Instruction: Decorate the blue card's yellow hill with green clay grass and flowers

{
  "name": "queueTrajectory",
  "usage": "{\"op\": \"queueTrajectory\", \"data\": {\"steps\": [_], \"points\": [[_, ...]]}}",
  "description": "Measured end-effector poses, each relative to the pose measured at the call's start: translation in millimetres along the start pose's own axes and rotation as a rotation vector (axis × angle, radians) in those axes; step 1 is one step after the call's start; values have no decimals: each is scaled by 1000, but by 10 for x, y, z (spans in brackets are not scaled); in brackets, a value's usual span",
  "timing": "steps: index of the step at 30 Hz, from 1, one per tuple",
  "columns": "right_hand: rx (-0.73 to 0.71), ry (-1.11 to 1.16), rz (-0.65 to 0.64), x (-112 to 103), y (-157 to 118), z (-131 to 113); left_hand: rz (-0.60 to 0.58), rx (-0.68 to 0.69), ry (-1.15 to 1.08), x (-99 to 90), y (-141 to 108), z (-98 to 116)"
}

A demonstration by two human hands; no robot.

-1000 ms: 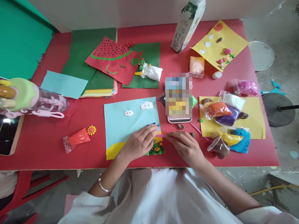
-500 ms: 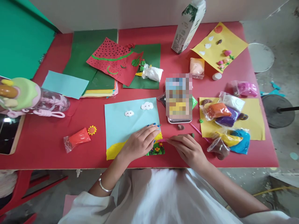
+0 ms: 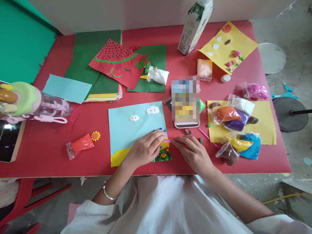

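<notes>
A light blue sheet (image 3: 126,130) lies before me with two white clouds, a yellow strip along its bottom and a green patch with small flowers (image 3: 163,155) at its lower right corner. Across the sheet's right part rests my left hand (image 3: 146,148), palm down, fingers extended close together over the yellow strip. My right hand (image 3: 192,151) is pinched on a thin pink tool (image 3: 167,140), whose tip points left to the sheet, just beside my left fingers. What lies under my left hand is hidden.
A blurred phone (image 3: 185,102) stands beyond my right hand. Bagged clay (image 3: 225,116) lies on a yellow sheet (image 3: 266,123) at right. A carton (image 3: 195,27) is at the back, a bottle (image 3: 55,104) at left, and a red clay bag (image 3: 80,146) near a sunflower (image 3: 96,136).
My right hand and the pink tool have moved slightly up and left, so the tool now lies above the flowers. My left hand has barely moved.
</notes>
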State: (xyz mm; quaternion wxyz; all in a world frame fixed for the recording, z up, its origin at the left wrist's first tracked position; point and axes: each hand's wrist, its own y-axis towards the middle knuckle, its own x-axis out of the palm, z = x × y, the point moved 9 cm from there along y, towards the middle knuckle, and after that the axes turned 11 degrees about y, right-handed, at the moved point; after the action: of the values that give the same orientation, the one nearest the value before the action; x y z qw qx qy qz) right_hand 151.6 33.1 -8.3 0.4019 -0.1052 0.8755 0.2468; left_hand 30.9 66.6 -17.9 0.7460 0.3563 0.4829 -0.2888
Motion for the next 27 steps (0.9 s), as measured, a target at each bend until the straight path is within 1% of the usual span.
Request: {"op": "queueTrajectory", "data": {"steps": [3,6,10,13,18,21,23,27], "points": [[-6,54,68,-83,-17,13,6,-5,18,-4,1,-7],[-5,83,123,-192,-106,48,18,12,45,-13,-6,4],[53,38,126,-284,-245,105,2,34,84,16,-26,17],[91,-20,110,-300,-301,108,4,40,92,32,-30,26],[172,-143,60,-232,-290,76,25,40,66,10,-29,27],[190,-206,12,-131,-245,-5,92,-4,19,-84,-50,-22],[199,-218,-37,-35,-211,-55,122,-39,33,-136,-69,-51],[217,-204,-99,115,-160,-97,90,-29,115,-122,-95,1]]}}
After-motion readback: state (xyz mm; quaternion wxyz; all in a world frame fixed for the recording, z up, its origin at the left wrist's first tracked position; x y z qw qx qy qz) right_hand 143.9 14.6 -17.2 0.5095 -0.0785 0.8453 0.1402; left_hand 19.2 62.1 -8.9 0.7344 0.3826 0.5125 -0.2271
